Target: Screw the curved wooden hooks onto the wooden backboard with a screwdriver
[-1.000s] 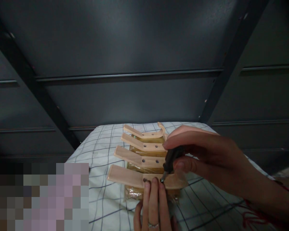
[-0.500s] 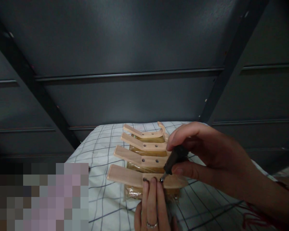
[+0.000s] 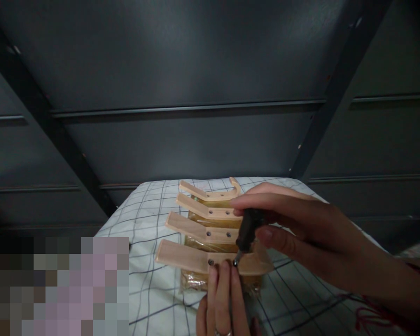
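My right hand (image 3: 301, 233) grips a short dark screwdriver (image 3: 249, 229) between thumb and fingers, its metal tip on the right screw (image 3: 235, 262) of the nearest wooden hook (image 3: 182, 255). My left hand (image 3: 224, 298), wearing a ring, lays its outstretched fingertips on that hook's near edge, beside its two screws. Behind it, several more pale wooden hooks stand in a row, such as the second hook (image 3: 187, 227), each with two screws or holes. Beneath them lies a brown base wrapped in clear plastic (image 3: 196, 280). My right hand hides the right ends of the middle hooks.
A white checked cloth (image 3: 150, 210) covers the surface under the hooks. Dark grey panels (image 3: 189, 149) with ribs rise right behind its far edge. A pixelated patch (image 3: 56, 289) masks the lower left corner.
My right fingers have shifted left over the screwdriver handle, which stands a little more upright. The tip stays at the same screw. My left fingers have slid slightly nearer to me.
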`<state>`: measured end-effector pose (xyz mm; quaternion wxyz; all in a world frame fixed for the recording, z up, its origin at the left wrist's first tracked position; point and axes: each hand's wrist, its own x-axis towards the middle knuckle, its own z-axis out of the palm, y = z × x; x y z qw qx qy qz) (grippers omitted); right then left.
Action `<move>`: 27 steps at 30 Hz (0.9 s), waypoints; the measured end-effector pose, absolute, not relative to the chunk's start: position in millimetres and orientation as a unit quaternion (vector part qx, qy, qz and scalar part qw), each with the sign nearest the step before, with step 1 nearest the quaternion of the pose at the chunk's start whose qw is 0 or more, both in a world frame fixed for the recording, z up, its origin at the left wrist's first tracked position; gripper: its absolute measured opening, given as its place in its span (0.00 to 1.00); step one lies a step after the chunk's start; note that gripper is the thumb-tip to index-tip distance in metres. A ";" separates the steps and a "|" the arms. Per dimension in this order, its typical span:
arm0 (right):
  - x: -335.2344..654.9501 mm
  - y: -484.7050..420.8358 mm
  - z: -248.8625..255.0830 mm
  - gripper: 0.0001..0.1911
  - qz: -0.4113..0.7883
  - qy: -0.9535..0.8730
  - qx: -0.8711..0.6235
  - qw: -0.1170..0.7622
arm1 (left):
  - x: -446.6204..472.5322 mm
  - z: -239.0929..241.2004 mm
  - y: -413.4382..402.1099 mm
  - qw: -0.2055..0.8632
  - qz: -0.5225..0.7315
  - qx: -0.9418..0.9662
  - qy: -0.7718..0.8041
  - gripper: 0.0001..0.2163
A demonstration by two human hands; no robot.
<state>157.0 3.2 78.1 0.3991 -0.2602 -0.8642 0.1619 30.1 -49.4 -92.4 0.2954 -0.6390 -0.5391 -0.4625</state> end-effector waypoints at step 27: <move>162.6 9.3 77.8 0.12 0.157 -0.855 -0.263 0.418 | 28.3 -97.2 -48.6 0.302 -0.455 -0.651 -0.527 0.30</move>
